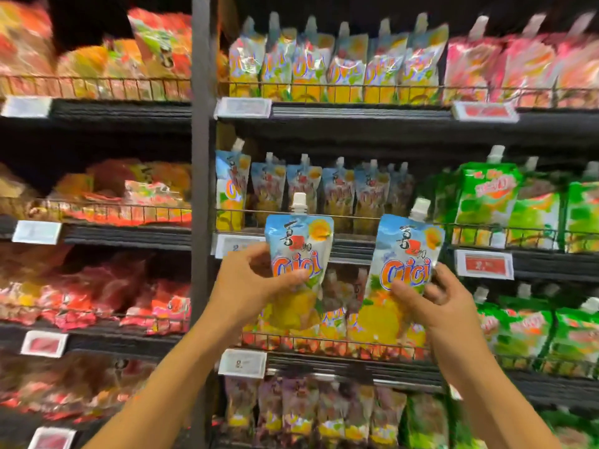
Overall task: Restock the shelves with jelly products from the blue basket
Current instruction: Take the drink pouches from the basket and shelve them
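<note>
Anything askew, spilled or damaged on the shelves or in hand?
No spill or damage shows. The leftmost pouch on the middle shelf stands nearer and higher than its row. The left hand grips the left pouch, the right hand the right pouch, both caps up.

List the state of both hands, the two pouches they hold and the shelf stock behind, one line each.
Left hand: grips the left pouch.
Right hand: grips the right pouch.
Left pouch: held nearly upright, white cap on.
Right pouch: held slightly tilted, white cap on.
Matching pouches: standing on the shelf behind the wire rail.
Green pouches: standing on the shelf.
</note>
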Demonstrator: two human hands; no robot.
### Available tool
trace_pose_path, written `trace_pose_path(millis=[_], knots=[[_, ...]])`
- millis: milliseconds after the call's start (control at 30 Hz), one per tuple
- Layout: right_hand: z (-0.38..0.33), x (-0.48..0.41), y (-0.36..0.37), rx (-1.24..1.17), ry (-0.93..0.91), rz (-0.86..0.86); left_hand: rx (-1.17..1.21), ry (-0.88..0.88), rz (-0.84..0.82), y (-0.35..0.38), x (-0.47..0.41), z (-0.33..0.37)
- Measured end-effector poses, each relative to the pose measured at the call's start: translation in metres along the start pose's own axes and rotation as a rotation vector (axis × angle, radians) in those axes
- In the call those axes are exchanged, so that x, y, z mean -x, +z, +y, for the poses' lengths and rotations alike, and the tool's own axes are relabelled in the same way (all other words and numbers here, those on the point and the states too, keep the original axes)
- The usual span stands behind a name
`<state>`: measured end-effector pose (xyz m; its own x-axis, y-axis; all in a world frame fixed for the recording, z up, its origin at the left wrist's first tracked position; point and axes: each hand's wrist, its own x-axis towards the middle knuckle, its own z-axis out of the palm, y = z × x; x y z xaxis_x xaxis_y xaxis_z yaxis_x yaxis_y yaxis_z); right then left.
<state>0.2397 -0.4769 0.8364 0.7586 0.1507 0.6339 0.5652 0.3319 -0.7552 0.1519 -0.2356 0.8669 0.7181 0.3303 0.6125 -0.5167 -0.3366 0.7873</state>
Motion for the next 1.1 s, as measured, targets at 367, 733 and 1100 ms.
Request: trace_pose_path(millis=[367, 733, 1100], knots=[[-0.032, -0.066, 0.046, 0.038, -0.214, 0.011, -0.038, 0.143, 0.225, -0.018, -0.104, 0.047], [-0.031, -0.122, 0.093, 0.029, -0.297, 0.130, -0.294, 0.164, 0.384, -0.027, -0.157, 0.026], [-0.019, -0.138, 0.096, 0.209, -0.283, 0.154, -0.598, 0.127, 0.372, -0.038, -0.153, 0.002]])
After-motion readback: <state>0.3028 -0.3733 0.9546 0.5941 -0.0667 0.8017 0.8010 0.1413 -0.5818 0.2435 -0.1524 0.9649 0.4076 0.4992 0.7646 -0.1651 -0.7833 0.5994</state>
